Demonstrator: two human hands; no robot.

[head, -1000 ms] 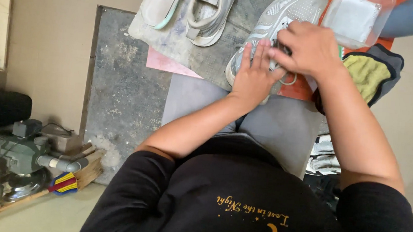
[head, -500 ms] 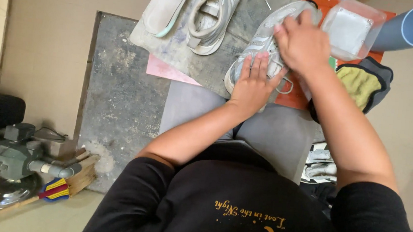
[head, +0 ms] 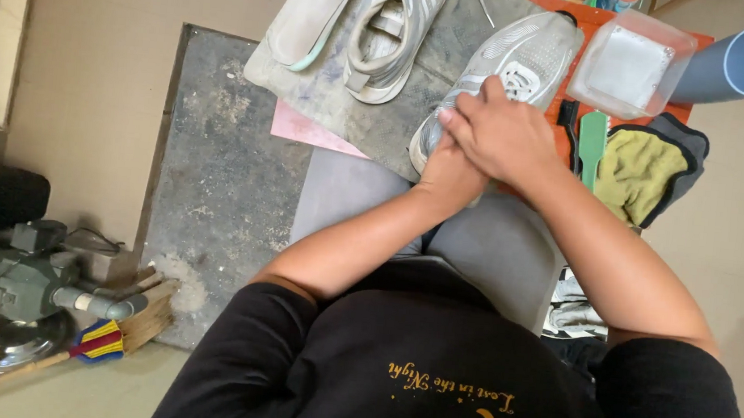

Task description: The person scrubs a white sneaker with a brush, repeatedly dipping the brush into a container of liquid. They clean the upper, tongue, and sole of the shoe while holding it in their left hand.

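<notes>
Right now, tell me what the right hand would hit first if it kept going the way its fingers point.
The right hand lies over the left hand on the grey sneaker, fingers pointing left. Going on, it would likely meet the second grey sneaker on the mat, though depth is unclear.

Single head-worn view, looking steeply down over the wearer's own chest and lap. Close range: forearms fill centre frame, hands meet upper centre. Floor and grey mat (head: 213, 177) upper left, machinery lower left. No second view shares anything.
</notes>
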